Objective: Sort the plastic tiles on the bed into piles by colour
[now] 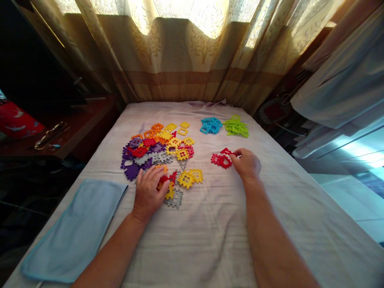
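Note:
My left hand (151, 193) rests with fingers spread over the near edge of a mixed pile of plastic interlocking tiles (154, 158) in purple, orange, yellow, grey and red. Under and beside its fingers lie a red piece, a yellow tile (170, 192) and a grey tile (176, 200). To the right, my right hand (247, 163) pinches a red tile (227, 151) between thumb and fingertips. That piece is just above a small group of red tiles (221, 160) on the sheet. Two yellow window-shaped tiles (186, 179) lie between the hands.
A heap of blue tiles (211, 125) and a heap of green tiles (236, 126) sit at the back right. A folded light-blue cloth (75, 232) lies at the left edge. Behind the sheet-covered surface (204, 248) hangs a curtain (186, 60); a wooden cabinet (99, 120) stands left.

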